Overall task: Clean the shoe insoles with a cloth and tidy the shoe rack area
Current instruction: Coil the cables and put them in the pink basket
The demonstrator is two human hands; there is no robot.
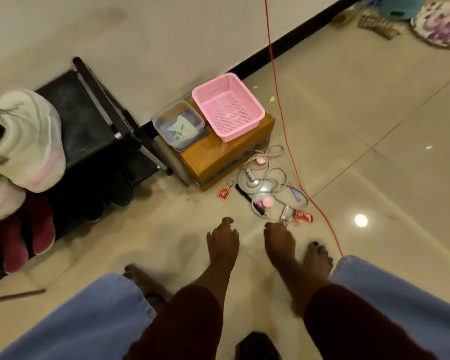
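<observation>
Glossy floor tiles (374, 113) (pink plastic basket (227, 106)).

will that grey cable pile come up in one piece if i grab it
Probably floppy: the cable lies in loose loops, so it would likely sag and trail. Small bits among them, like the pink disc, may drop out.

Shoe rack (89, 131) at your left, shoes (24, 141) on top | box (226, 154) right of it, basket (229, 105) and container (179, 126) on it | cables (266, 178) on floor (374, 131) before box.
</observation>
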